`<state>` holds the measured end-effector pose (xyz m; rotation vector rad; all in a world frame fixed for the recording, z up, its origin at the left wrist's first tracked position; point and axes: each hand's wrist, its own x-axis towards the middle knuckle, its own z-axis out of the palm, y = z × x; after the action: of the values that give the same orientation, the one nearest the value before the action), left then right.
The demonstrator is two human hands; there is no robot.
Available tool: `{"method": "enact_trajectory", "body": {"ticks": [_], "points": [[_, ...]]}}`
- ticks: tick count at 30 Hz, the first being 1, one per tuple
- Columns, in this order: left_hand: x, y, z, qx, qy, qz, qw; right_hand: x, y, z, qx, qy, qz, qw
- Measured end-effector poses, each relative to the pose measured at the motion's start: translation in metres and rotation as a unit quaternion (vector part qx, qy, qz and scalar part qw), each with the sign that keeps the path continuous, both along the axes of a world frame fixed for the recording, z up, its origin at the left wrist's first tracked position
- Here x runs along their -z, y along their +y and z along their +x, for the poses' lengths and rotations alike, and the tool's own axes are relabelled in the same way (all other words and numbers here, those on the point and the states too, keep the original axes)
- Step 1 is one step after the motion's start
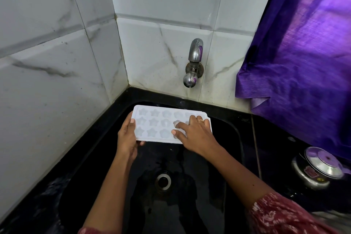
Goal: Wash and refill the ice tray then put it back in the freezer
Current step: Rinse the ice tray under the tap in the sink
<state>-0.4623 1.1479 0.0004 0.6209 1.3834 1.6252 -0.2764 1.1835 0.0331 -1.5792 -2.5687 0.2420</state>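
The ice tray (161, 124) is held level over the black sink (230, 129), just below and in front of the tap (193, 62). The left hand (127, 138) pinches its short end, thumb on top, fingers underneath. The right hand (195, 133) lies spread across the other end, fingertips in the moulds.

With only one end gripped, I'd worry that a wet tray could tip or slip down toward the drain (163, 181). I see no water running. A purple curtain (296, 59) hangs close to the right, and a steel pot (317, 169) sits on the counter; neither blocks the tap.
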Motion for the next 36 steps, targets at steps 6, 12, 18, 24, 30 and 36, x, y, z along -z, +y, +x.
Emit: {"method": "enact_trajectory", "body": {"ticks": [6,12,18,24,30,36], "points": [[-0.003,-0.002,0.003,0.005,0.003,-0.002,1.000,0.000,0.000,-0.003,0.012,0.004,0.015,1.000],[-0.002,-0.003,0.002,0.011,0.003,-0.005,1.000,0.001,0.001,-0.003,0.008,0.008,-0.004,1.000],[0.002,-0.001,0.002,0.017,-0.006,0.000,1.000,-0.001,0.003,0.002,0.011,0.010,-0.015,1.000],[0.004,-0.001,0.003,0.019,-0.007,0.012,1.000,-0.015,0.006,-0.008,-0.024,0.031,0.009,0.999],[0.003,-0.002,0.007,0.012,-0.011,0.007,1.000,-0.004,0.004,-0.022,-0.047,0.007,-0.014,0.999],[0.003,-0.004,0.006,0.014,-0.010,0.003,1.000,-0.002,0.006,-0.024,-0.052,0.006,-0.033,0.998]]}}
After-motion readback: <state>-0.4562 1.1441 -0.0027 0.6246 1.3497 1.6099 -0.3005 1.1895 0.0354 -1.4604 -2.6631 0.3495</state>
